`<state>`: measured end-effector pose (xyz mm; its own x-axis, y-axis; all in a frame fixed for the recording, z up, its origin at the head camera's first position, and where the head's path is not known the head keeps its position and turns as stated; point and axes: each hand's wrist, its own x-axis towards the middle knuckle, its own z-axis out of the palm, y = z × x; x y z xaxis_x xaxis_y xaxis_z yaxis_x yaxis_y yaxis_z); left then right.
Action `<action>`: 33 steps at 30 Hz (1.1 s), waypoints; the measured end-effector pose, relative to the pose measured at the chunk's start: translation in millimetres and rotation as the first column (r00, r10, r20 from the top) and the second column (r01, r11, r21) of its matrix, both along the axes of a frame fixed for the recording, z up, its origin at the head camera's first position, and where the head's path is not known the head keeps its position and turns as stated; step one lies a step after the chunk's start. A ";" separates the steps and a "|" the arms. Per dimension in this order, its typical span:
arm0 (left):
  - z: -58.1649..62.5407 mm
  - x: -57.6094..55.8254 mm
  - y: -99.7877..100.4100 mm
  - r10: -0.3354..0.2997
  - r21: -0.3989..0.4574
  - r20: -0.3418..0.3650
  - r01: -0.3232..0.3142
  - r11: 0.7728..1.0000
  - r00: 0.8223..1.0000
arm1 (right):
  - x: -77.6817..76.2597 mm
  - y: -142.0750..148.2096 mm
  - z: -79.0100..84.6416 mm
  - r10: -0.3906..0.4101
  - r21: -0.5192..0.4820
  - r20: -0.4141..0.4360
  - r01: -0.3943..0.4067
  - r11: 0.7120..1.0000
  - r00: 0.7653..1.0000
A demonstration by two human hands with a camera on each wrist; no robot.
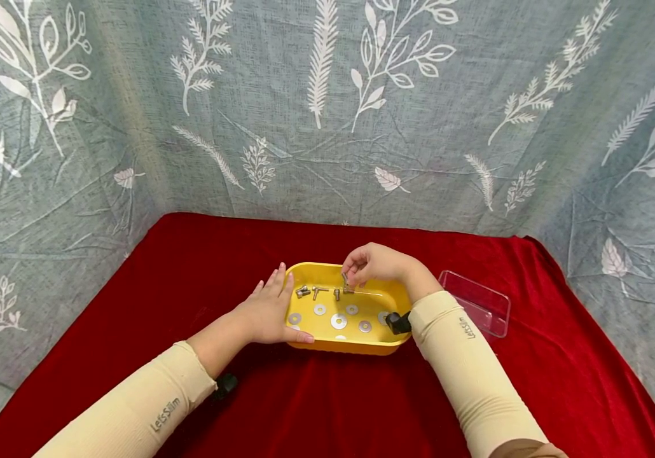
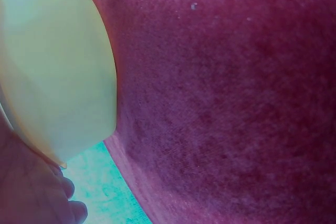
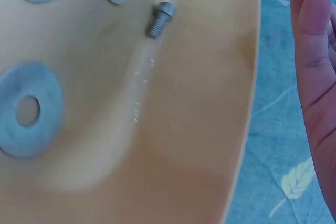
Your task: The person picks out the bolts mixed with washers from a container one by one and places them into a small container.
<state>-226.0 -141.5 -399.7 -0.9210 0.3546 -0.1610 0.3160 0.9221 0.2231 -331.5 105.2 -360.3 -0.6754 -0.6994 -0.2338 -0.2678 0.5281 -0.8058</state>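
Note:
A yellow tray (image 1: 370,347) holds several flat metal washers (image 1: 338,321) and, near its far side, several small metal screws (image 1: 336,294). My left hand (image 1: 267,312) rests at the tray's left end, its fingers extended along the rim and its thumb lying over the near rim. Over the far side of the tray, my right hand (image 1: 376,264) pinches a small metal screw (image 1: 345,278) between thumb and fingertips, just above the others. In the right wrist view, a cylindrical-headed screw (image 3: 160,20) lies on the tray floor, with a large washer (image 3: 31,109) at the left.
A clear plastic box (image 1: 479,304) stands to the right of the tray, partly behind the right forearm. Red velvet cloth (image 1: 327,401) covers the table. A patterned grey-blue curtain (image 1: 282,127) surrounds its back and sides. Black wrist mounts (image 1: 399,322) sit beneath the sleeves.

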 end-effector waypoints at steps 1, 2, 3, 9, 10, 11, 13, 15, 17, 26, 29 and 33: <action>0.1 0.0 0.1 0.000 0.000 0.000 0.000 1.000 1.000 | -0.2 1.5 2.0 -0.005 -0.008 -0.006 0.005 1.000 1.000; 0.2 -0.1 0.0 0.000 0.000 0.000 0.000 1.000 1.000 | -0.1 3.0 4.2 -0.014 -0.015 -0.015 0.014 1.000 1.000; 0.4 0.0 0.0 0.001 0.001 0.000 -0.001 1.000 1.000 | -0.1 4.7 6.2 -0.024 -0.023 -0.022 0.024 0.999 0.999; 1.7 0.8 0.6 0.003 0.007 0.011 -0.003 1.000 1.000 | -1.4 21.0 19.1 -0.077 -0.075 -0.050 0.073 0.995 0.996; 1.9 0.9 0.6 0.002 0.007 0.013 -0.002 1.000 1.000 | -1.8 24.3 21.0 -0.086 -0.081 -0.056 0.081 0.993 0.995; 2.1 1.0 0.6 0.001 0.006 0.011 -0.001 1.000 1.000 | -2.2 27.7 22.6 -0.101 -0.090 -0.053 0.096 0.991 0.993; 2.3 0.9 0.7 -0.001 0.001 0.005 0.001 1.000 1.000 | -2.9 34.9 25.4 -0.129 -0.106 -0.049 0.123 0.987 0.990; 2.4 0.6 0.7 -0.002 -0.002 0.005 0.002 1.000 1.000 | -3.7 42.4 27.4 -0.161 -0.119 -0.042 0.155 0.981 0.986; 2.4 0.2 0.9 -0.001 -0.007 0.006 0.001 1.000 1.000 | -4.8 50.0 28.9 -0.183 -0.132 -0.040 0.177 0.975 0.982; 3.1 0.7 1.7 0.005 -0.019 0.011 -0.005 1.000 1.000 | -4.8 89.0 36.4 -0.232 -0.181 -0.080 0.214 0.960 0.969; 3.4 1.0 2.5 0.009 -0.022 0.014 -0.008 1.000 1.000 | -4.6 104.4 37.4 -0.260 -0.181 -0.080 0.243 0.953 0.962; 3.9 1.4 2.8 0.008 -0.028 0.012 -0.008 1.000 1.000 | -4.6 126.6 36.0 -0.303 -0.171 -0.076 0.287 0.943 0.950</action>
<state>-224.6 -138.7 -395.8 -0.9218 0.3424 -0.1819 0.3060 0.9305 0.2012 -336.1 231.8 -324.3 -0.8713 -0.4873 -0.0590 -0.2023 0.4660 -0.8614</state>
